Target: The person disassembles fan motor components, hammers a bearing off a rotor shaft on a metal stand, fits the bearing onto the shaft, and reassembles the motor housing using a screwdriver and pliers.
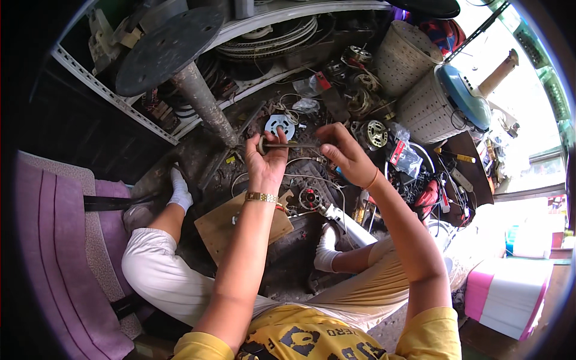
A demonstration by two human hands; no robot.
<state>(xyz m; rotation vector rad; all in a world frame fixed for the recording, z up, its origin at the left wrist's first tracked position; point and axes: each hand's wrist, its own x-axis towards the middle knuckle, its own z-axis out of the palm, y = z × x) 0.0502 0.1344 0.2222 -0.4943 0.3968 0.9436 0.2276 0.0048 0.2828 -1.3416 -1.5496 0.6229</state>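
A thin metal rod (295, 145) with a round collar at its left end lies level between my two hands. My left hand (266, 171), palm up with a gold watch on the wrist, has its fingers curled around the collar end. At the other end, the thumb and bent fingers of my right hand (353, 159) close on the rod's tip. Just beyond my left fingers, a silver slotted disc (280, 125) lies on the floor. Below the hands, a round motor-like part (310, 198) sits at the end of a white tube (348, 225), beside a wooden board (210, 231).
A post with a round black top (171, 51) stands at the left before a shelf (300, 12). Motor parts (375, 134), cables and a plastic bag (406, 159) crowd the right. Perforated bins (408, 57) stand behind; a purple sofa (60, 252) is at my left.
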